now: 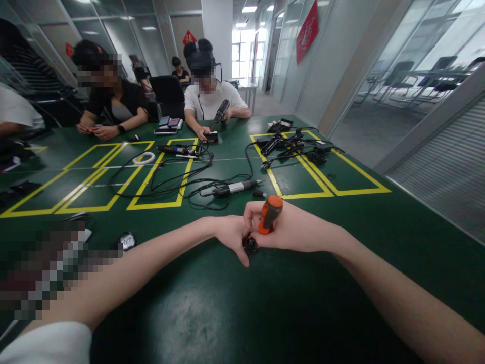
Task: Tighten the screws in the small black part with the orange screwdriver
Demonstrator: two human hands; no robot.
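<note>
Two hands meet at the near middle of the green counter (212, 308). Right hand (291, 230): fingers curled tight around an orange-handled screwdriver (270, 214), held nearly upright with its tip pointing down. Left hand (232, 237): fingertips pinched on a small black round part (250, 244) that rests on the counter directly beneath the screwdriver, between the two hands. Whether the tip touches the part cannot be told.

To the left of the left forearm, a small round dial-like object (128, 240) lies flat.

Just beyond the hands, an electric screwdriver (233, 188) lies on its side amid loops of black cable (178, 187), beside yellow taped rectangles (159, 174). Inside the left rectangles lie a white ring (143, 158) and a dark pen-shaped tool (175, 149). The rectangle beyond the right hand holds a heap of black tools and cords (293, 146).

At the far edge, a person in a white shirt (209, 101) holds a power drill (222, 111), and a person in a black top (113, 103) sits to the left, with phones (168, 125) between them.
</note>
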